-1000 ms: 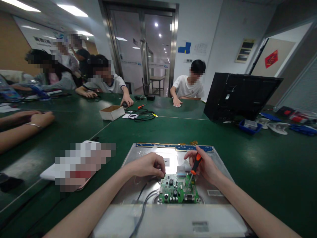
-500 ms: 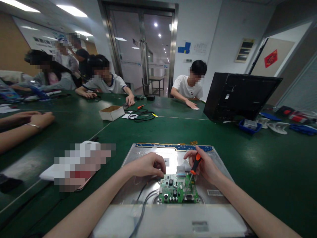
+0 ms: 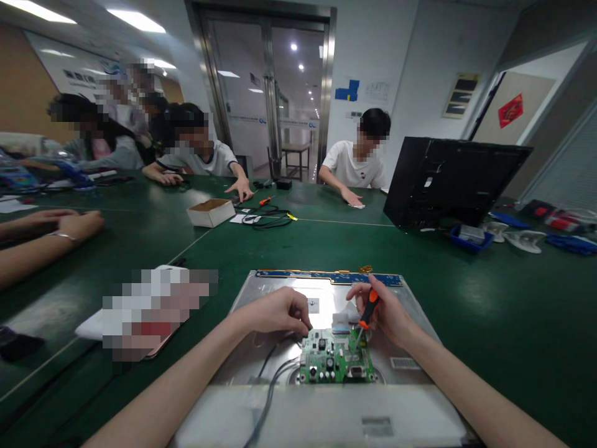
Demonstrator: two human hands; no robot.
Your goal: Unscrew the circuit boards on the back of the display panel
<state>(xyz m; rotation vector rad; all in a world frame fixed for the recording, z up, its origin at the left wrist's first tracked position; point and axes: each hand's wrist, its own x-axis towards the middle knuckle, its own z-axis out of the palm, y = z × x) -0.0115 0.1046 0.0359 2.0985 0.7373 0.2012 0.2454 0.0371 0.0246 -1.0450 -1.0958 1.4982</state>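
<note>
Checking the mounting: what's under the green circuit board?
A silver panel, visible around the green circuit board. Whatever lies directly beneath the middle is covered.

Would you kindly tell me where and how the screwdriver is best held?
The screwdriver is probably best gripped by its thick orange-and-black handle, coming from the right: it leans that way at the top, where the right hand holds it. Its thin shaft slants down toward the green circuit board, leaving less to grip there.
</note>
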